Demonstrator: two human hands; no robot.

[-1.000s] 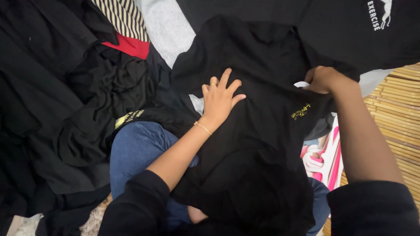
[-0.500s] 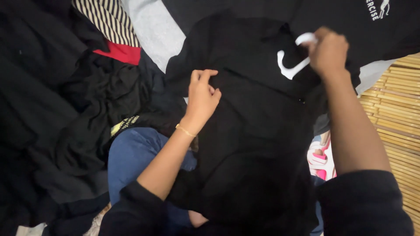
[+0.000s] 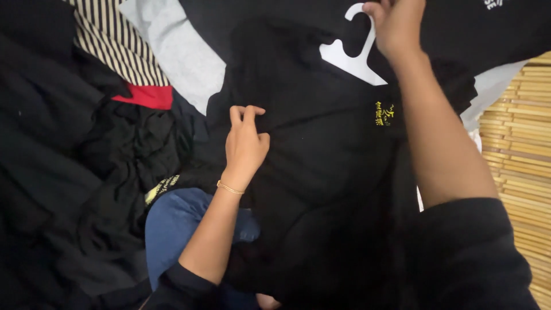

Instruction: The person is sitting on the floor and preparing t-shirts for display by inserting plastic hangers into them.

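A black shirt (image 3: 321,172) lies spread over your lap, with a heap of dark clothes (image 3: 69,172) to your left. Your right hand (image 3: 396,26) grips the white hanger (image 3: 356,57) at the shirt's collar; your left hand (image 3: 245,143) pinches its fabric.

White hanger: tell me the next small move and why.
Probably keep drawing the white hanger up and out of the black shirt. The right hand grips its hook, its lower part sits at the shirt's top edge, and the left hand pinches the cloth to hold it back.
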